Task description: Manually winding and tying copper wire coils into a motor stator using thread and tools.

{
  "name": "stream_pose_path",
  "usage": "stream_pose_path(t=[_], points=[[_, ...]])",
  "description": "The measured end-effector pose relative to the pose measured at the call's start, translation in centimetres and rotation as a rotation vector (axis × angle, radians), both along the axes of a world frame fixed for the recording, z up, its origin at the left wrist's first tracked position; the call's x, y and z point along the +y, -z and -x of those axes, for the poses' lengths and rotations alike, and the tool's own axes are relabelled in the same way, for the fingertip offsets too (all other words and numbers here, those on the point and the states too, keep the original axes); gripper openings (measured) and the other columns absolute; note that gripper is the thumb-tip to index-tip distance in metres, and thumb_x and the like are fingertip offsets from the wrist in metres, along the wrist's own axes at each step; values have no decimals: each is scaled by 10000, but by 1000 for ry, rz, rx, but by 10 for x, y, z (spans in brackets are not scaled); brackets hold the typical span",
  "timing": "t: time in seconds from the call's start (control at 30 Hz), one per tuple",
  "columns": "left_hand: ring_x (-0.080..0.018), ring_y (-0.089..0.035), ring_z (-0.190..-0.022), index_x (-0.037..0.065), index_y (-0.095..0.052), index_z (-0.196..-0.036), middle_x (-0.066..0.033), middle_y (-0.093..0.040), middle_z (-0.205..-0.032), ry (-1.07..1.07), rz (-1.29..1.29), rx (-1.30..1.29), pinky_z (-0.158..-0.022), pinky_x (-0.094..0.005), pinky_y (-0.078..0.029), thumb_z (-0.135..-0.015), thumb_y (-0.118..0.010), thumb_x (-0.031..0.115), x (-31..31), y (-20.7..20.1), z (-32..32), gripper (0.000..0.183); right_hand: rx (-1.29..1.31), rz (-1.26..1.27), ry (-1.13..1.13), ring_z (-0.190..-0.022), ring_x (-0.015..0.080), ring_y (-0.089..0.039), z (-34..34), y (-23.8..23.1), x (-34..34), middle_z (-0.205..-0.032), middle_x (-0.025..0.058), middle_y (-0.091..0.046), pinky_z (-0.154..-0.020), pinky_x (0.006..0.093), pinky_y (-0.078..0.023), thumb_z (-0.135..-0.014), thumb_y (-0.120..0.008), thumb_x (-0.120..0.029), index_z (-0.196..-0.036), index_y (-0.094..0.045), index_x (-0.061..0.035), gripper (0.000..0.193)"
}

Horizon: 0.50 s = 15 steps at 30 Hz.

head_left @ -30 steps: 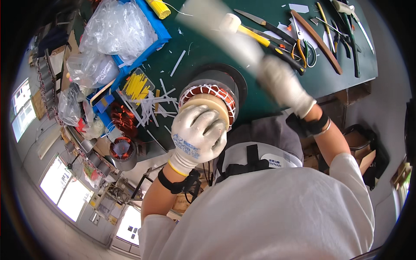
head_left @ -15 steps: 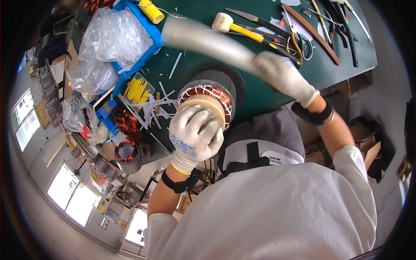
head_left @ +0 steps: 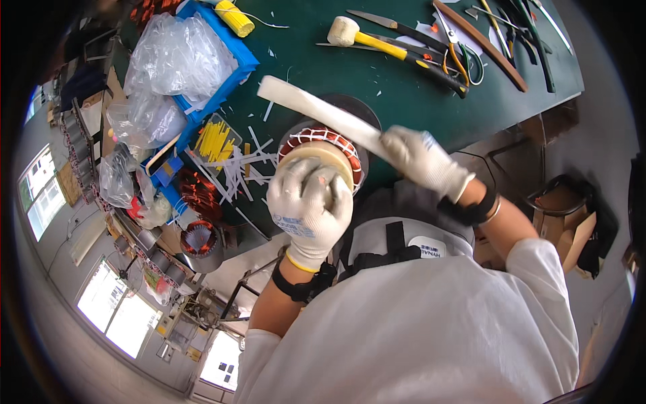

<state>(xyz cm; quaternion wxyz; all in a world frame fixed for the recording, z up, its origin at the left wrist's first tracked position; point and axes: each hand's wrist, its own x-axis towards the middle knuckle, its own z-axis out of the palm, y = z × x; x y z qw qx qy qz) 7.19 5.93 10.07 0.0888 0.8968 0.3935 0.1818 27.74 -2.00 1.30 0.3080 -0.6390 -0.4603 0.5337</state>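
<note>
My gloved left hand [head_left: 309, 209] is closed over a round cream-coloured block [head_left: 313, 149], its fingers curled on top. The block sits within the ring of a motor stator's copper winding [head_left: 342, 144], which is laced with white cord. Around the winding is a dark grey cylindrical housing [head_left: 363, 116], partly hidden. In my gloved right hand [head_left: 420, 158] is one end of a long, flat white bar [head_left: 316, 106]. It slants across the far side of the stator, its free end pointing to the upper left. Whether the bar touches the winding I cannot tell.
On the green table [head_left: 296, 60] lie a mallet [head_left: 344, 32], scissors [head_left: 459, 60] and a brown wooden bar [head_left: 484, 48]. At left are a blue tray [head_left: 246, 63] with plastic bags, yellow strips [head_left: 214, 143], scattered white strips [head_left: 235, 168] and another stator [head_left: 200, 241].
My right hand and the white bar have come down toward the stator. The bar was blurred by motion and now looks sharp. My left hand stays on the block, shifted slightly.
</note>
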Motion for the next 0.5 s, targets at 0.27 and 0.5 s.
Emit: stream_pose_path(t=[0.27, 0.5], points=[[-353, -614, -863, 81, -678, -833, -124, -634, -957, -24, -18, -32, -745, -464, -516, -757, -701, 128, 1, 3, -4, 92, -35, -105, 77, -587, 202, -624, 16, 8, -10, -727, 113, -612, -608, 394, -519, -1053, -456, -309, -1054, -616, -41, 313], [-350, -617, -840, 87, -682, -850, -118, -638, -941, -14, -46, -45, -724, -458, -513, -762, -690, 136, 0, 5, -9, 101, -3, 15, 291, -903, 401, -628, 49, -18, -23, -874, 214, -631, -813, 449, -486, -1038, -451, -240, -965, -609, -31, 271]])
